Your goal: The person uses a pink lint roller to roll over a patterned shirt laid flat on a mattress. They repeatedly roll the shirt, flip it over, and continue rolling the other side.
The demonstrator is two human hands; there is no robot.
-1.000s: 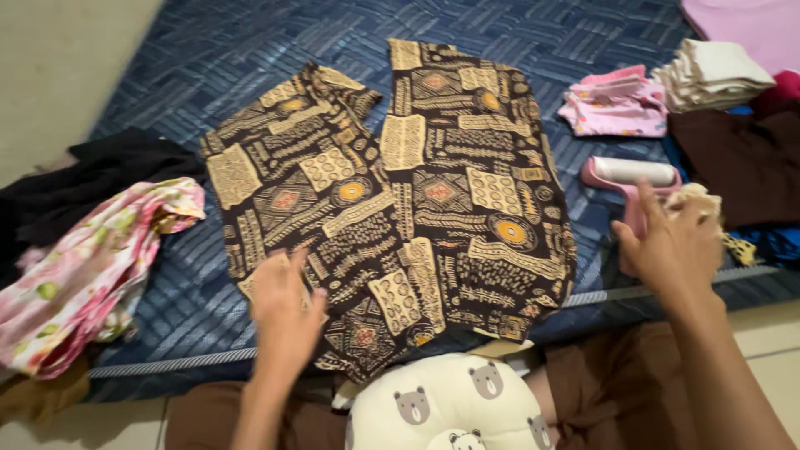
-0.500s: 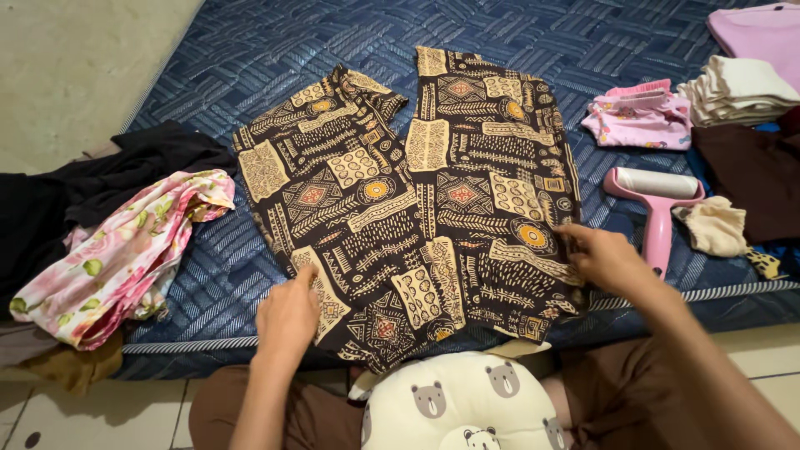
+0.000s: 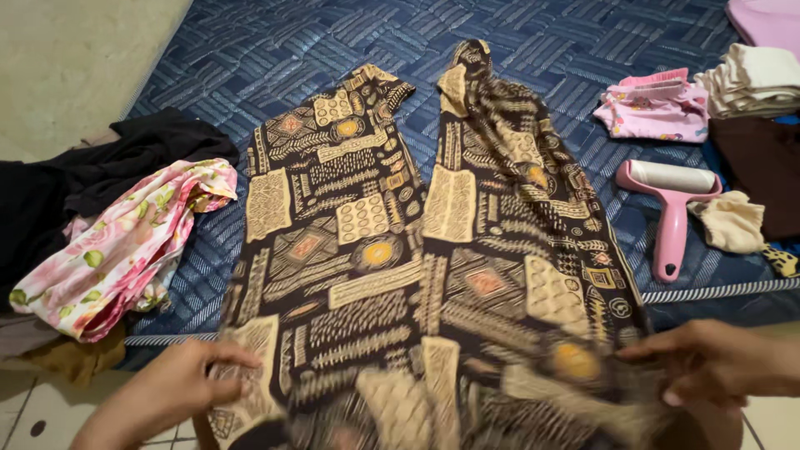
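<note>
Trousers (image 3: 400,250), black-tan patterned, spread on blue mattress (image 3: 250,50), near hem blurred. Left hand (image 3: 179,387) pinches left hem; right hand (image 3: 717,367) pinches right hem, partly cut off. Pink lint roller (image 3: 667,200) beside.

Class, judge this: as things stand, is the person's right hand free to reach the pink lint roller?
Probably not at once: the right hand grips the patterned trousers. The lint roller lies unobstructed on the mattress just beyond.

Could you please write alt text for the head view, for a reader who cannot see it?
Two hands, left hand and right hand, grip the near edge of black-and-tan patterned trousers on a blue mattress. A pink lint roller lies right, a floral cloth left.
</note>
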